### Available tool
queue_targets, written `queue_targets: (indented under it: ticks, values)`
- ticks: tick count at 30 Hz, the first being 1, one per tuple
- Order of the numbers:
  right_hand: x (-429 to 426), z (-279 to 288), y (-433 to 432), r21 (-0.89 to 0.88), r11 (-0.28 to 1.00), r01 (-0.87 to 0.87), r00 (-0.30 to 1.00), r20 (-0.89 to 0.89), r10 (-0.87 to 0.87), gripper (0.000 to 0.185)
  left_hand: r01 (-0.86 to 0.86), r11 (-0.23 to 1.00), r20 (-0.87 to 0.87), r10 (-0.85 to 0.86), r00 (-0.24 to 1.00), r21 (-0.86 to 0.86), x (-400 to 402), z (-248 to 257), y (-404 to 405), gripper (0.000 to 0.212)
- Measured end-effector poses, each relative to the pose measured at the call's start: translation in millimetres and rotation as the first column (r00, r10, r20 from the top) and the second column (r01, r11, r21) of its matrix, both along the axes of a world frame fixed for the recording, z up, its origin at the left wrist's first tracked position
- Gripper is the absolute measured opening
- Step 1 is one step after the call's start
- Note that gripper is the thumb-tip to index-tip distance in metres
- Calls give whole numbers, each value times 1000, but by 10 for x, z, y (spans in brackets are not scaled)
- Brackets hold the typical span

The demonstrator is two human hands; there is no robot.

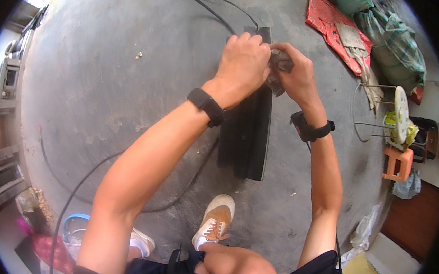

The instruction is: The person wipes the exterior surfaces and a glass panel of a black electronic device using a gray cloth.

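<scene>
A long black panel-like object [243, 139] lies lengthwise on the concrete floor before me, its near end short of my shoe. Over its far part is my left hand [244, 63], fingers curled; what lies under them is hidden. Just to its right, my right hand [296, 73] grips a crumpled grey-brown cloth [279, 60], which hangs down at the panel's right edge. The two hands nearly touch. A black cable [210, 12] rises from the panel's far end and bends back in a loop. Both wrists wear black bands.
Another cable [105, 159] curves over the floor at left, near my shoes [217, 218]. At right are a red sheet [328, 26], stuffed sacks [400, 54], a white round-topped stool [400, 114] and an orange stool [398, 164]. Framed items [9, 80] line the left side.
</scene>
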State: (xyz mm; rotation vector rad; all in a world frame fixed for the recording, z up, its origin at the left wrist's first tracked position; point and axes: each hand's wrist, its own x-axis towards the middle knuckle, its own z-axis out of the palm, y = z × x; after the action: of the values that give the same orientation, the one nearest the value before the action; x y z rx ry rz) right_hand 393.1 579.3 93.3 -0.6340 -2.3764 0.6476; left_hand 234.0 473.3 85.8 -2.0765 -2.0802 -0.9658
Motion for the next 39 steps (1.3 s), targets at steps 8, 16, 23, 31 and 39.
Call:
queue_targets:
  ticks: [8,16,23,31,39]
  values:
    - [-346,-271,776,105,994,15,994,-111,-3,36,-10,995,-29,13,999,97,-409,-85,696,35]
    - [-603,-409,1024,-2,995,100,964,-247,-97,31,22,1000,-82,-21,996,11,-690,-214,1173,32]
    - [-816,-199,1110,45,994,94,943,-323,-75,28,65,992,-146,-50,988,105,-1016,-110,1401,27]
    - [-350,-178,693,-86,993,78,978,-189,-93,27,271,962,28,-272,962,29,-662,47,1000,28]
    - [-40,-190,141,-79,993,93,971,-215,-108,27,351,935,78,-346,935,-51,-430,114,546,29]
